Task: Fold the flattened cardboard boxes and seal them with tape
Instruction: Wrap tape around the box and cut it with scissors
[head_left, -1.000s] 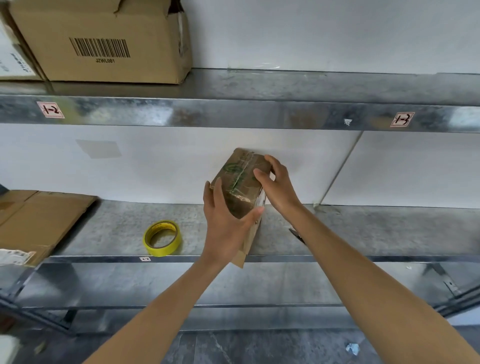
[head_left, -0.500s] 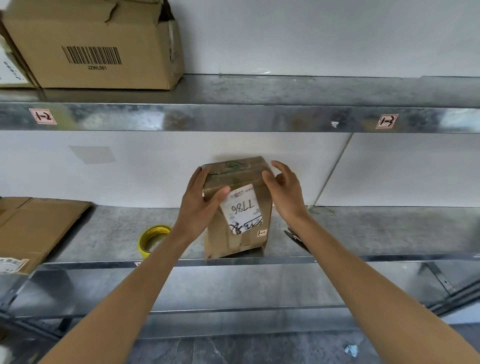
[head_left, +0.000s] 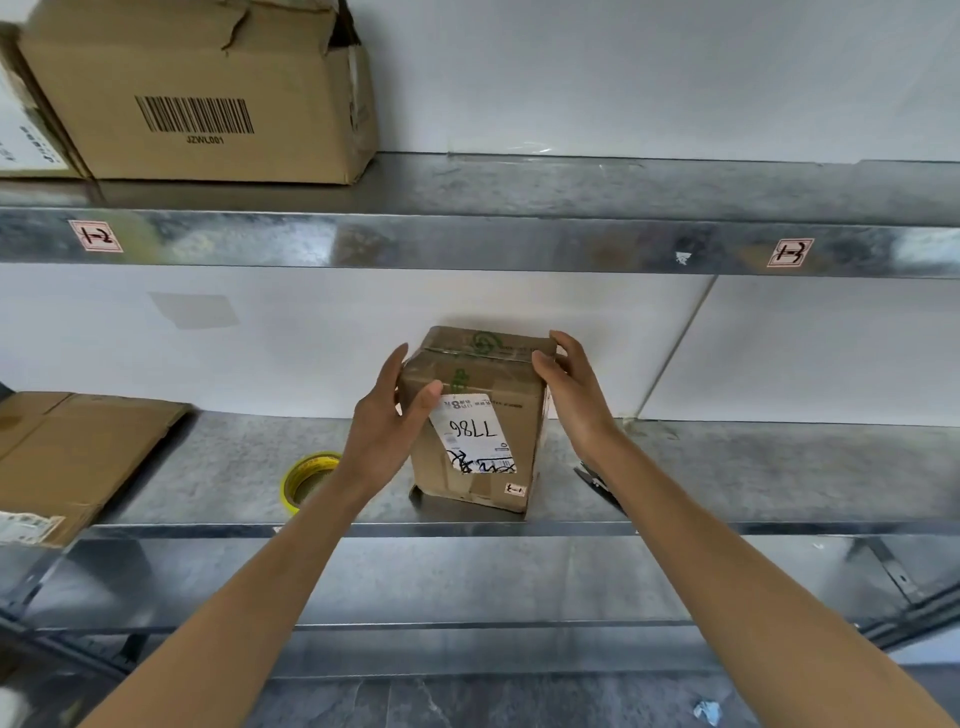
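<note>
You have one small box (head_left: 480, 415) folded up, and it stands tall on the middle shelf (head_left: 779, 467), close to the near edge; I cannot tell if its left bottom corner is fully down. Shiny tape runs over its top, so I think this one is sealed. A white label with writing sits on its near face.

Your left hand (head_left: 387, 423) grips the box's left side, with the thumb on the near face and the fingers round the far side. Your right hand (head_left: 576, 395) grips the top right corner, fingers curled over the edge.

The yellow tape roll (head_left: 306, 480) lies flat on the shelf just left of the box, partly hidden by your left wrist. A dark tool (head_left: 595, 480) peeks out from under your right arm; I cannot tell what it is.

Far left on the same shelf lies flat cardboard (head_left: 78, 457), not folded yet, so that is likely the work left; it needs folding and taping. A big box (head_left: 208, 93) sits on the top shelf, far left; its top looks torn and open.
</note>
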